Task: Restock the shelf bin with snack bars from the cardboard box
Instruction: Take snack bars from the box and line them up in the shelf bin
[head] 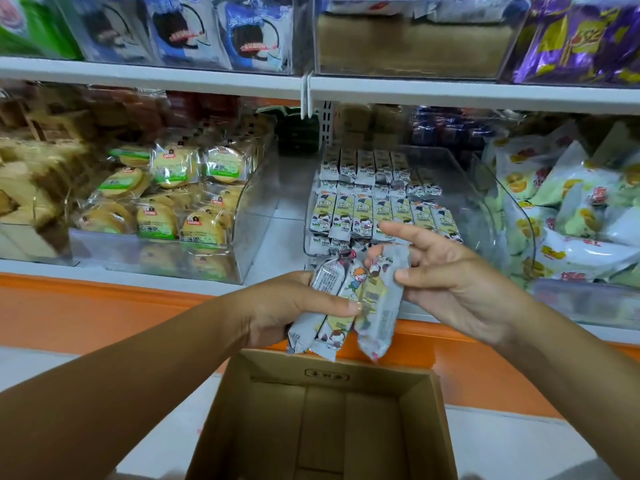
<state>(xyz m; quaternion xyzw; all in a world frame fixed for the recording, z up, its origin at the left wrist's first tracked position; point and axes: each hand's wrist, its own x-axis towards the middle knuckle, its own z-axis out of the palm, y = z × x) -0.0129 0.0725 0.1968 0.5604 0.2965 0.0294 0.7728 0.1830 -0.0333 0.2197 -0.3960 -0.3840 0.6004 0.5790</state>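
While the person stands facing the shelf, both hands meet in front of its orange edge (104, 306), right in the middle of my view. The left hand (287, 306) grips a small bunch of snack bars (341, 299), thumb laid across the front of the wrappers and fingers curled behind them, so the bars stand nearly upright and fan out a little at the bottom. The right hand (450, 282) comes in from 3 o'clock and pinches the rightmost bar (381, 306) near its top between thumb and bent fingers, while its forefinger sticks out straight toward 10 o'clock. The bunch hangs just above the far rim of the cardboard box (346, 367), which sits open at 6 o'clock with its brown floor showing. At 12 to 1 o'clock from the hands, on the lower shelf, stands the clear shelf bin (460, 174), partly filled with rows of the same bars (381, 209) lying side by side, more stacked on end toward the back. At 10 o'clock another clear bin holds round cakes (166, 202) in see-through wrappers. At 2 to 3 o'clock lie pale green-and-white packets (571, 209) in a further bin. On the shelf above, blue packets (242, 32) show at 11 o'clock and purple packs (581, 39) at 1 o'clock.
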